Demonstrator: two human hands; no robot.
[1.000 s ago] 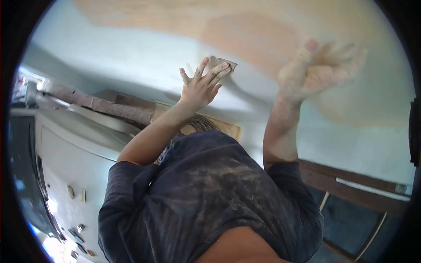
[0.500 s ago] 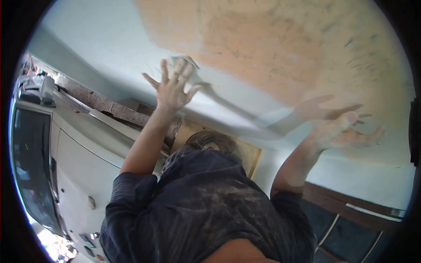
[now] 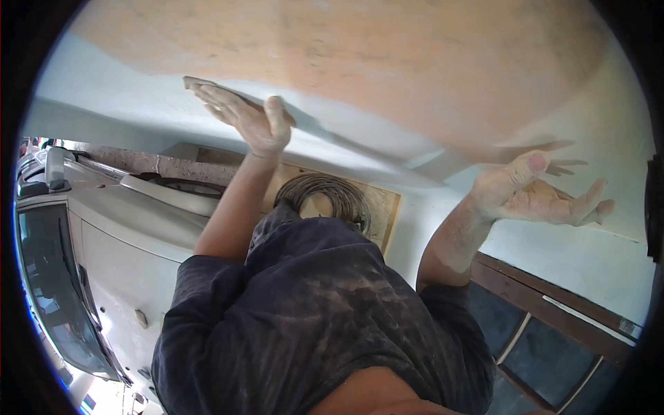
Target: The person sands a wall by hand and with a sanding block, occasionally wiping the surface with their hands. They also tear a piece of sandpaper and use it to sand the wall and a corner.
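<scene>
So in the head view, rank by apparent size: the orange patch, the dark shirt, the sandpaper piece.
1. Orange patch, though the dark shirt, nearer the camera, looks about as large.
2. Sandpaper piece, under the left hand, smallest.

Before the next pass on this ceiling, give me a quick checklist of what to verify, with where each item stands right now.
1. Sandpaper under the left hand: ok, an edge shows past the fingertips.
2. Left hand flat against the ceiling: ok, fingers stretched out.
3. Right hand free: ok, open, empty, apart from the ceiling.
4. Working spot: ok, left hand sits where the white paint meets the orange patch.
5. Sandpaper wear: cannot tell, mostly hidden.
6. Footing: cannot tell, out of view.
</scene>
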